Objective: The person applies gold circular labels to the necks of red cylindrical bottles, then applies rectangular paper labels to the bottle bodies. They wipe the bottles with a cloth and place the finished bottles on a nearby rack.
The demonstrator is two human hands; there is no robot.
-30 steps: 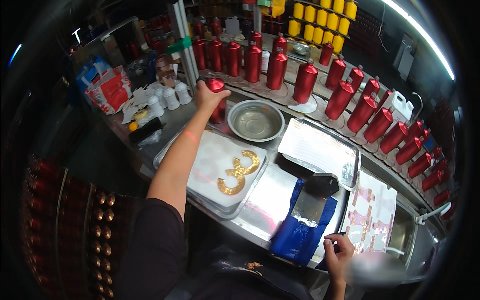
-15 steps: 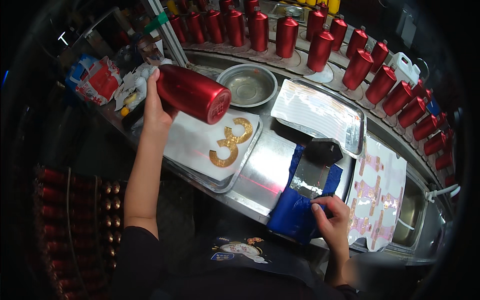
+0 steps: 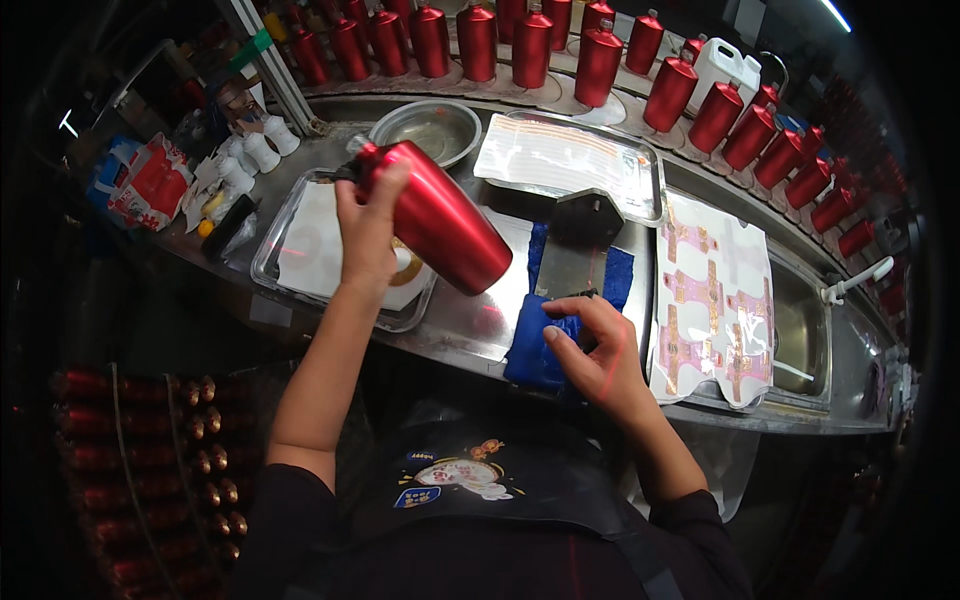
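My left hand [image 3: 372, 235] is wrapped round the shoulder of a shiny red bottle [image 3: 455, 225], which tilts with its base down to the right. Beneath it, a metal tray [image 3: 268, 262] carries a white sheet [image 3: 312, 262] with gold pieces, mostly hidden by the bottle and hand. My right hand [image 3: 608, 358] hovers at the near end of a grey metal rest [image 3: 572, 268] with an upright dark end plate [image 3: 588, 218]. Blue cloth [image 3: 530, 350] lies around that rest. Thumb and forefinger of this hand are curved and apart, with nothing visible between them.
Red bottles [image 3: 600, 65] line the curved conveyor behind the counter. A steel bowl [image 3: 428, 132], a tray [image 3: 652, 185] of white sheets, pink-and-gold label sheets [image 3: 712, 300] and a sink [image 3: 800, 340] surround the work spot. More red bottles [image 3: 120, 450] are stacked at lower left.
The red bottle has swung right and nearer the metal rest, its base now pointing lower right. My right hand has come up off the blue cloth. The whole view has shifted.
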